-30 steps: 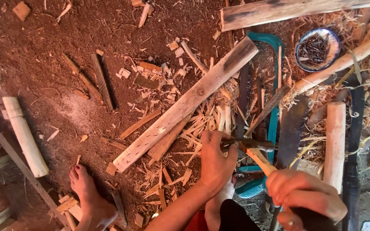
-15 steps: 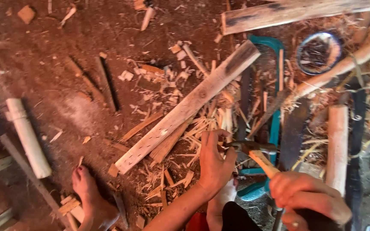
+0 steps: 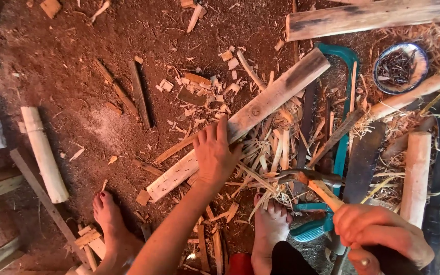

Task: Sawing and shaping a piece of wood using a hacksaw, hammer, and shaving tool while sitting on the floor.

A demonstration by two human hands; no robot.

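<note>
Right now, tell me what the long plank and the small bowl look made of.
Plank: wood, pale and unfinished, with visible grain and a dark scorched-looking end; the left hand rests on it. Bowl: probably enamelled metal or ceramic, with a glossy white-blue rim.

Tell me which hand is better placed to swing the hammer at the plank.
Right. The right hand grips the hammer by its wooden handle, head just beside the plank. The left hand lies flat on the plank, pinning it down.

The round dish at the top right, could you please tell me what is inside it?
The round dish, white-rimmed with a blue inside, holds a heap of thin dark pieces, perhaps nails. They are too small to tell for certain, and they cover most of the bottom.
</note>
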